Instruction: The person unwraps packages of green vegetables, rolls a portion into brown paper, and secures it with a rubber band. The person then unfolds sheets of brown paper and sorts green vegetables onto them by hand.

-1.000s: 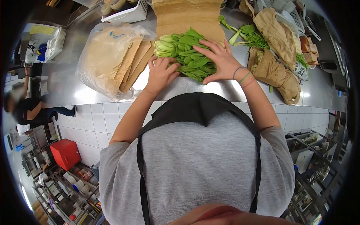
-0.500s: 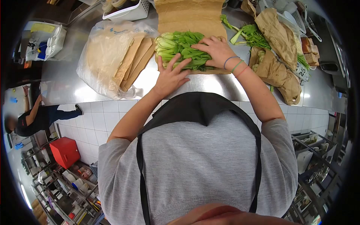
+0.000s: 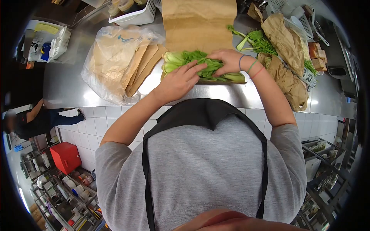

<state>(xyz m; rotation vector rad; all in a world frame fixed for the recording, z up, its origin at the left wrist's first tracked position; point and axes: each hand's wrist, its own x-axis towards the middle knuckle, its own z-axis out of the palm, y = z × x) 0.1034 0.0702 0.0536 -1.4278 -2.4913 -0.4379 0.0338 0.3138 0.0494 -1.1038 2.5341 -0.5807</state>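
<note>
A bunch of bok choy point(image 3: 173, 61), pale stems at the left and dark leaves toward the middle, lies on the near end of a long sheet of brown paper point(image 3: 198, 27). My left hand point(image 3: 177, 84) rests over the near side of the greens, its fingers stretched out and slightly apart. On the right, my right hand point(image 3: 229, 61) curls its fingers and thumb around the leaves. More stems show beneath it along the paper's near edge.
Left of the paper, a clear plastic bag point(image 3: 104, 50) holds brown paper sheets point(image 3: 144, 69). Loose greens point(image 3: 256, 40) and crumpled brown paper bags point(image 3: 285, 75) lie at the right. A white basket point(image 3: 137, 16) stands behind. Another person point(image 3: 29, 123) is at the far left.
The bok choy lies closer to me and bunched lower, with more bare paper behind it. My left hand has shifted rightward over it; my right hand has drawn nearer, fingers now curled.
</note>
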